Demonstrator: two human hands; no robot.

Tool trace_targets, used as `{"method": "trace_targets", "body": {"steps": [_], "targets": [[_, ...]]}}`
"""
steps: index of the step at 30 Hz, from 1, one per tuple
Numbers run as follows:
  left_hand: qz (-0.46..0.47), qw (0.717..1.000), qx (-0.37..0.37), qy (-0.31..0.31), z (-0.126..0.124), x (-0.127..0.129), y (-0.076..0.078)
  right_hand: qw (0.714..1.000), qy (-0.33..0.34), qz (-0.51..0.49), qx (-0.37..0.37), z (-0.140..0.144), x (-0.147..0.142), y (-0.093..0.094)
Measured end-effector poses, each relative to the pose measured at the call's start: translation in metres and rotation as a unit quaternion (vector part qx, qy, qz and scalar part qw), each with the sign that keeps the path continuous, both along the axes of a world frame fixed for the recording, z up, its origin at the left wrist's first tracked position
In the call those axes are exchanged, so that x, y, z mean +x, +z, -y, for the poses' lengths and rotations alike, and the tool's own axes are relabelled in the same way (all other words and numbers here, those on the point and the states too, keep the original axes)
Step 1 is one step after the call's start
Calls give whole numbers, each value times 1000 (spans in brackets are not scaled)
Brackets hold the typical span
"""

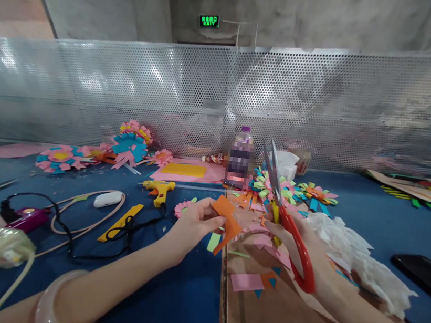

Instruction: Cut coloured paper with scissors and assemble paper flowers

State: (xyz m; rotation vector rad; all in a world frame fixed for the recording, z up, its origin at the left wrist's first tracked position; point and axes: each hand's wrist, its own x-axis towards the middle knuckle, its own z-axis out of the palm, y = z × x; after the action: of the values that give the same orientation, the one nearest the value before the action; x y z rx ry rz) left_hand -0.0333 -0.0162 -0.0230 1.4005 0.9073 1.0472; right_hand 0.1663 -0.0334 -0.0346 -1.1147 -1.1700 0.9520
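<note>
2 bare hands work above a wide blue table (pixel 180 305) that runs back to a perforated metal screen (pixel 326 107). Across the table's far side lie paper flowers (pixel 61 156) in pink, blue and yellow, with more of them (pixel 295 190) near a plastic bottle (pixel 241 157). A brown board (pixel 258 321) lies under the hands, dotted with pink and blue paper scraps, and a heap of white tissue (pixel 360 265) sits just to its right, near a dark phone (pixel 426 275). On the left are a black cable (pixel 70 238), a yellow glue gun (pixel 160 190) and a small white case (pixel 107 199). The right hand (pixel 306 253) is closed through the red handles of a pair of scissors (pixel 284 207), whose blades point up and away, parted. The left hand (pixel 195 221), with a pale bangle (pixel 46 303) on its wrist, pinches an orange paper piece (pixel 226 217) between thumb and fingers, held above the table just beside the scissors.
</note>
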Motion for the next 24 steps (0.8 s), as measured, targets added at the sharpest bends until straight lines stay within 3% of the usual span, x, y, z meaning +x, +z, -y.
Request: {"method": "trace_targets", "body": {"steps": [6, 11, 24], "targets": [[31, 999, -33, 10, 1, 0, -4, 997, 65, 42, 2, 2, 0, -12], [40, 999, -35, -3, 2, 1, -7, 993, 73, 93, 12, 1, 0, -18], [53, 998, -38, 13, 1, 1, -6, 992, 84, 97, 19, -4, -1, -30]]}}
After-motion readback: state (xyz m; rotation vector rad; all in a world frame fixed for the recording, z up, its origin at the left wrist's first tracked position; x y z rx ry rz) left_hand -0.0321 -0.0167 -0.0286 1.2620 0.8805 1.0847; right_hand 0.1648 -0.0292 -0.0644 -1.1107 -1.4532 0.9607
